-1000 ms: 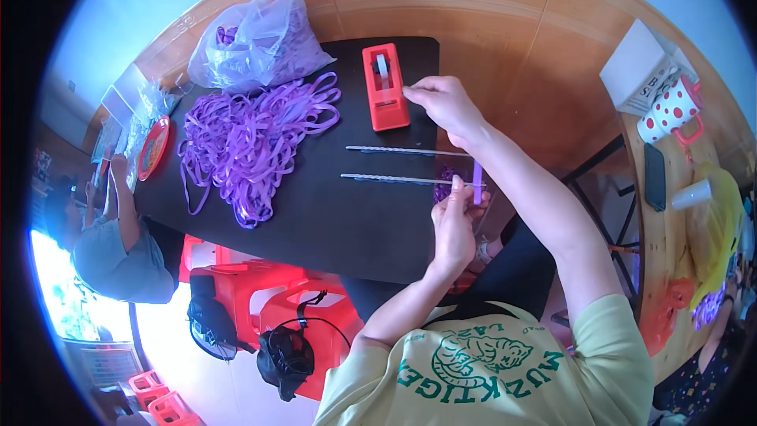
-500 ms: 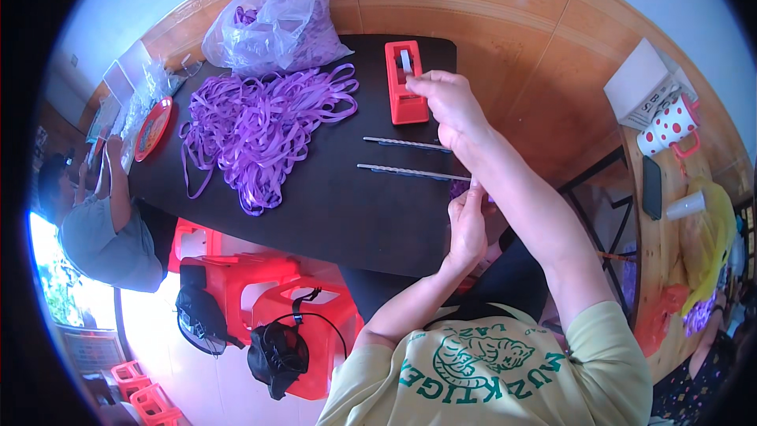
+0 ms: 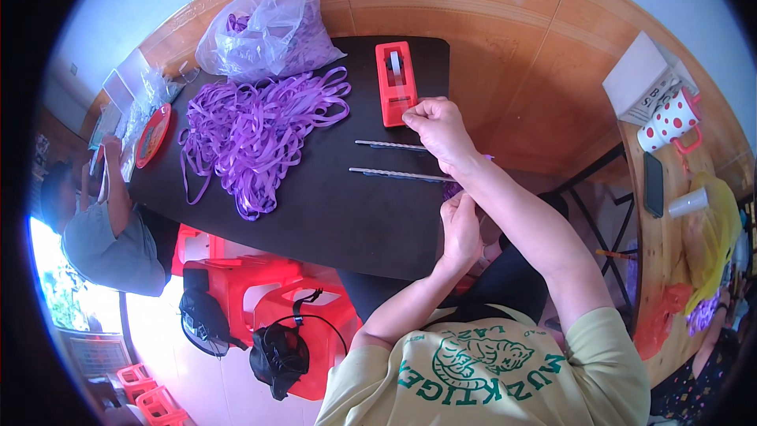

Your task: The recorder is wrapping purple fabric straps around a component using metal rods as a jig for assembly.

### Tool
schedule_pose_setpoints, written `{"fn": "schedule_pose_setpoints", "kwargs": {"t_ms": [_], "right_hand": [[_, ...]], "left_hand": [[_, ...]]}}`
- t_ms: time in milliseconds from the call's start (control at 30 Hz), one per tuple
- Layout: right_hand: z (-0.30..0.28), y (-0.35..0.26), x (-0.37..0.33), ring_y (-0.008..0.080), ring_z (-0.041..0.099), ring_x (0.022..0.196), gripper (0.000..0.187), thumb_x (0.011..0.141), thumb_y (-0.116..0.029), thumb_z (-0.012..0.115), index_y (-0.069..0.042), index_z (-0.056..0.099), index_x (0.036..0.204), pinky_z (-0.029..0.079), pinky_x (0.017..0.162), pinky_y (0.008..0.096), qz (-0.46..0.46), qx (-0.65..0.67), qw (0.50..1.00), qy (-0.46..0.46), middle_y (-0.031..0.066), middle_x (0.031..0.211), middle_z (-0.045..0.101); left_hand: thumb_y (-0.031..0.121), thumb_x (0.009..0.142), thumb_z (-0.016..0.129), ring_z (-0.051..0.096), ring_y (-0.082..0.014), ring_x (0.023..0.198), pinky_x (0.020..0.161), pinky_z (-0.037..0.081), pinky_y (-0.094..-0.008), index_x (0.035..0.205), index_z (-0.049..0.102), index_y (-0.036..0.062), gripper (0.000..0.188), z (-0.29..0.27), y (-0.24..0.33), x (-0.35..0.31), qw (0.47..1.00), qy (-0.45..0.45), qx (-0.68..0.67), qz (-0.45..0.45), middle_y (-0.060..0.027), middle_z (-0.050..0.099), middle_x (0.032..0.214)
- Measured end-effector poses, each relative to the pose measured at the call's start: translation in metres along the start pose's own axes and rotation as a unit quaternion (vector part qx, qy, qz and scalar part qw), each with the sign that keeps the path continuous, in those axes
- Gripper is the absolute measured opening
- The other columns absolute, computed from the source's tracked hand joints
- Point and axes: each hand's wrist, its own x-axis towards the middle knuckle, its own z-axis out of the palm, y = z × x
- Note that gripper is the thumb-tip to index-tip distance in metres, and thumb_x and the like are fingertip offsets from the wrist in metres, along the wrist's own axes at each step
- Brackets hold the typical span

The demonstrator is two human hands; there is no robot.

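Fingers of the right hand (image 3: 440,132) are pinched together at the near end of a red tape dispenser (image 3: 395,98). A pale strip appears to run from the tape roll (image 3: 394,63) toward these fingertips; whether its end lies between them is too small to confirm. Fingers of the left hand (image 3: 461,230) are curled closed, thumb uppermost, nearer the body than the right fingers. What they hold cannot be told, as the right forearm covers the spot.

Step in hand, as judged: drawing tape from the dispenser. The next move calls for a firm pinch on the strip and a pull that does not drag the dispenser, since no hand is seen steadying it.

Orientation: the dispenser stands just beyond the right fingertips, its long axis running away from the body, roll at the far end, near end facing the fingers. Two silver rods, a far rod (image 3: 386,144) and a near rod (image 3: 394,175), lie roughly parallel, crosswise to it, between the two sets of fingers and leftward. Their right ends are not clearly seen.

Well left of the right fingers, purple ribbons (image 3: 248,138) lie heaped on the black table (image 3: 339,221); a plastic bag (image 3: 268,35) rests behind the heap.
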Motion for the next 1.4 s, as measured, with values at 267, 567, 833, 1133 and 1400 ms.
{"fn": "schedule_pose_setpoints", "kwargs": {"t_ms": [267, 567, 833, 1133, 1400], "right_hand": [[-0.029, 0.004, 0.018, 0.0146, 0.055, 0.075, 0.007, 0.079, -0.003, 0.067, 0.004, 0.066, 0.077, 0.044, 0.065, 0.0281, -0.009, -0.16, 0.985, -0.067, 0.0095, 0.09, 0.059], [-0.156, -0.045, -0.007, 0.0093, 0.064, 0.072, 0.015, 0.087, -0.021, 0.06, -0.008, 0.064, 0.08, 0.043, 0.062, 0.0212, 0.13, -0.114, 0.935, -0.309, 0.0035, 0.079, 0.068], [-0.165, -0.021, -0.019, 0.0119, 0.061, 0.062, 0.015, 0.085, -0.015, 0.059, -0.004, 0.065, 0.077, 0.045, 0.057, 0.0228, 0.175, -0.124, 0.898, -0.385, 0.0054, 0.069, 0.065], [-0.162, -0.009, -0.014, 0.0139, 0.061, 0.06, 0.014, 0.082, -0.01, 0.058, 0.001, 0.066, 0.077, 0.049, 0.058, 0.0256, 0.158, -0.095, 0.901, -0.393, 0.0084, 0.067, 0.064], [-0.16, -0.012, -0.014, 0.0126, 0.061, 0.06, 0.014, 0.081, -0.008, 0.057, 0.001, 0.065, 0.074, 0.049, 0.057, 0.0249, 0.158, -0.099, 0.902, -0.389, 0.007, 0.064, 0.062]], "left_hand": [[0.008, 0.093, 0.048, 0.062, -0.0153, 0.08, 0.074, 0.048, -0.0286, 0.093, 0.064, -0.004, 0.02, -0.003, -0.005, 0.003, 0.999, -0.007, 0.045, 0.008, -0.009, 0.065, 0.088], [0.038, 0.094, 0.055, 0.06, -0.0153, 0.072, 0.065, 0.043, -0.0275, 0.078, 0.058, 0.0046, 0.037, 0.01, -0.004, 0.005, 0.994, 0.072, 0.077, 0.026, -0.0076, 0.061, 0.074], [0.044, 0.093, 0.052, 0.056, -0.0166, 0.065, 0.065, 0.042, -0.031, 0.073, 0.054, 0.0082, 0.042, 0.014, -0.011, 0.017, 0.992, 0.108, 0.061, 0.038, -0.0052, 0.057, 0.069], [0.031, 0.09, 0.059, 0.054, -0.0154, 0.056, 0.056, 0.043, -0.0289, 0.073, 0.059, 0.0048, 0.031, 0.019, -0.015, 0.027, 0.985, 0.144, 0.069, 0.068, -0.0061, 0.058, 0.066], [0.02, 0.088, 0.063, 0.052, -0.0122, 0.053, 0.053, 0.041, -0.0245, 0.074, 0.063, 0.0052, 0.02, 0.02, -0.02, 0.033, 0.983, 0.148, 0.07, 0.084, -0.0042, 0.059, 0.064]]}}
